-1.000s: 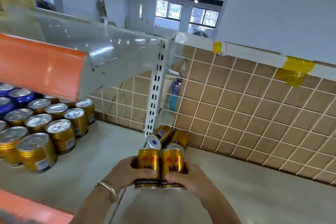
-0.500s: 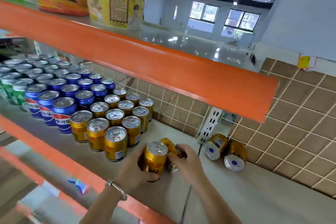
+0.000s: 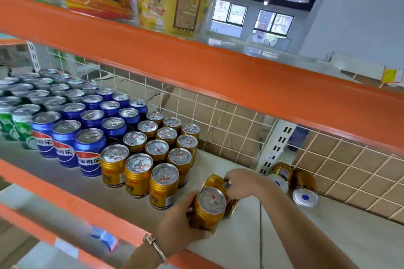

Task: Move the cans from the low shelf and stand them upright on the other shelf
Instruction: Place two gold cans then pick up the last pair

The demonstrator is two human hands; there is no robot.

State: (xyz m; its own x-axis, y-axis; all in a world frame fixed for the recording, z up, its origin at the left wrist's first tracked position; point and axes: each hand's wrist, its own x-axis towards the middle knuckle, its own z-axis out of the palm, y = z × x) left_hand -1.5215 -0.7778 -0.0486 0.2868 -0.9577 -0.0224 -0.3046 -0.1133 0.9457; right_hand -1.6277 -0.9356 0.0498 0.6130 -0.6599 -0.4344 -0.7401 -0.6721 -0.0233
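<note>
Both hands have swung left toward the gold can block (image 3: 153, 159): left hand (image 3: 181, 223) wraps an upright gold aluminium can (image 3: 209, 207) beside it; right hand (image 3: 244, 183) pinches a tilted second can (image 3: 215, 181) behind.

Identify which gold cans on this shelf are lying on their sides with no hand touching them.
The two gold cans by the tiled back wall, right of the hands, lie with blue-dotted bases facing the camera; the gold block stands upright.

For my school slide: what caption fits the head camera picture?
Two hands, left hand and right hand, each set a gold can beside standing cans.
</note>
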